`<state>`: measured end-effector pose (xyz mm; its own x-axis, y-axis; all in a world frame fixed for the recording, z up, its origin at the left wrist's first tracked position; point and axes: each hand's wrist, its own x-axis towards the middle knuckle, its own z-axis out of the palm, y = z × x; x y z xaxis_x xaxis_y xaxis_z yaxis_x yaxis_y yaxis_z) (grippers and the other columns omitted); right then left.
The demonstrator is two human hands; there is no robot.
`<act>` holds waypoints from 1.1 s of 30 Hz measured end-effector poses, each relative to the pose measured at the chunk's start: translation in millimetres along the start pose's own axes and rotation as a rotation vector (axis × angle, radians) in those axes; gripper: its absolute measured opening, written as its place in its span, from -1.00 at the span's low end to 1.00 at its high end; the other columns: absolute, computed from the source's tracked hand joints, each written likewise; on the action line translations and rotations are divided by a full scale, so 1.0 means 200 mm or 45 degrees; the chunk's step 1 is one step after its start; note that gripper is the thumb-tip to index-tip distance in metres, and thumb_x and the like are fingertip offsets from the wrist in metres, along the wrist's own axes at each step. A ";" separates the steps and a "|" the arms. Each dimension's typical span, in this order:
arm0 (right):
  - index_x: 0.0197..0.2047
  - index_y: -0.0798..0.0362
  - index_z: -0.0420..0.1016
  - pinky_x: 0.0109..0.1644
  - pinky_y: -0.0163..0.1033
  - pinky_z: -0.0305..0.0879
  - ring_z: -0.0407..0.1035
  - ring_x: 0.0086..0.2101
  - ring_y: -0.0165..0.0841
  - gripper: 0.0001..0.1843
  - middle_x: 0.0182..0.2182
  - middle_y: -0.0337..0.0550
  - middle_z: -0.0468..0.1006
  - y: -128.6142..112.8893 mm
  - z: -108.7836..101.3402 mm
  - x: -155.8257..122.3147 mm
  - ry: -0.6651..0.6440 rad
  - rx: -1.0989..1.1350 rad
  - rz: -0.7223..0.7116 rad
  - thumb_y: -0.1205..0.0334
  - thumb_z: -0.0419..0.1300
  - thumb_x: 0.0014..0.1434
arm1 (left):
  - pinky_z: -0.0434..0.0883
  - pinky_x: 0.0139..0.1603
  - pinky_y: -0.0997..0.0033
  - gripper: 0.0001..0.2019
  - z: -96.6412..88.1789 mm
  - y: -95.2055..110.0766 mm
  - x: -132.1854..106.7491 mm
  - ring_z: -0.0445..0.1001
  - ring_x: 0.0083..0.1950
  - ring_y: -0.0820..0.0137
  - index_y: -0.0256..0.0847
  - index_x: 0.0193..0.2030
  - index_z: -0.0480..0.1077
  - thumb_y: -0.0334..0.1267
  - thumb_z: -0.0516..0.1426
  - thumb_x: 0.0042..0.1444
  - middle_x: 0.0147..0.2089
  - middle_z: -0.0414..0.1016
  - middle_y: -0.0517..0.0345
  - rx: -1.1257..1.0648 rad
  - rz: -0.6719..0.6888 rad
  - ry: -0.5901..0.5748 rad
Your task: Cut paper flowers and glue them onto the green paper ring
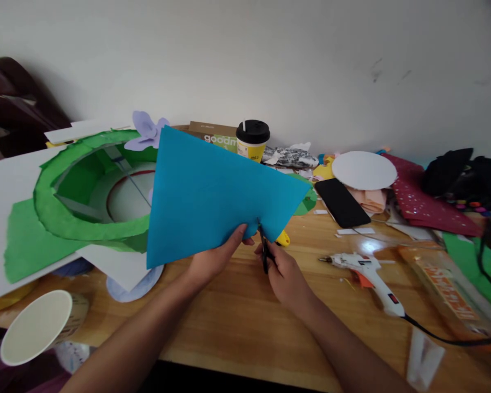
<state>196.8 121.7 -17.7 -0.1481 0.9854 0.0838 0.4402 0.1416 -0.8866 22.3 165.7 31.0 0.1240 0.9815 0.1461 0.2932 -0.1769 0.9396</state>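
A large blue sheet (204, 191), which looks like paper or craft foam, is held up over the table. My left hand (225, 251) grips its lower edge, thumb in front and fingers mostly behind. My right hand (286, 273) is closed around the handles of dark scissors (264, 245). Their blades are at the sheet's lower edge, with a cut running into the blue just right of my left thumb. Part of a yellow object (283, 238) shows behind the sheet's lower right edge.
A green ring-shaped craft piece (49, 202) stands left, beside a paper tub (36, 327). Behind the sheet is a lidded cup (252, 142). To the right lie a phone (342, 203), a corded glue gun (368, 273), a white disc (364, 170) and an orange plastic packet (454, 289).
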 end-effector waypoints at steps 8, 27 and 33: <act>-0.15 0.02 0.34 -0.15 -0.22 0.31 0.42 -0.25 -0.32 -0.71 -0.28 -0.16 0.51 0.00 0.00 -0.01 0.000 0.035 0.026 0.49 -0.06 0.14 | 0.44 0.08 0.28 -0.77 0.01 -0.01 0.00 0.59 -0.23 0.31 -0.14 -0.40 0.50 -0.08 0.14 0.18 -0.36 0.63 0.19 -0.030 -0.041 -0.017; -0.18 0.02 0.32 -0.17 -0.21 0.31 0.40 -0.28 -0.32 -0.73 -0.30 -0.16 0.49 0.00 -0.01 0.00 0.009 0.020 0.000 0.48 -0.06 0.12 | 0.49 -0.10 0.34 -0.68 -0.01 0.03 0.01 0.55 -0.33 0.34 -0.18 -0.52 0.43 -0.10 0.11 0.21 -0.46 0.57 0.13 -0.074 -0.040 -0.096; -0.12 0.02 0.32 -0.18 -0.22 0.31 0.40 -0.28 -0.32 -0.68 -0.28 -0.15 0.49 -0.01 -0.01 0.00 0.000 0.041 -0.003 0.48 -0.07 0.10 | 0.49 -0.30 0.39 -0.70 -0.02 0.03 0.02 0.52 -0.44 0.37 -0.22 -0.52 0.40 -0.13 0.13 0.18 -0.53 0.51 0.12 -0.130 -0.010 -0.070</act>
<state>197.1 122.3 -15.4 -0.1489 0.9851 0.0856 0.4109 0.1404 -0.9008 21.6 169.3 38.6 0.1749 0.9767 0.1244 0.1964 -0.1584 0.9677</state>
